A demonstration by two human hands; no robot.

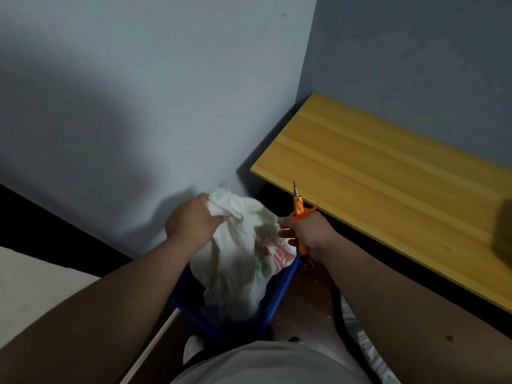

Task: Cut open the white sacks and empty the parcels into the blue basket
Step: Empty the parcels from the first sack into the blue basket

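Left hand bunches the white sack's top at 11 o'clock so it dangles into the blue basket, right hand fisted round an orange utility knife, blade up and away.

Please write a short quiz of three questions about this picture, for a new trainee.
1. True or false: the left hand grips the white sack at its top.
2. What does the right hand hold? A) orange cutter B) tape roll C) a parcel
3. Over which container does the sack hang?

Key
1. True.
2. A, the orange cutter, blade pointing up.
3. The blue basket, beside the wooden tabletop.
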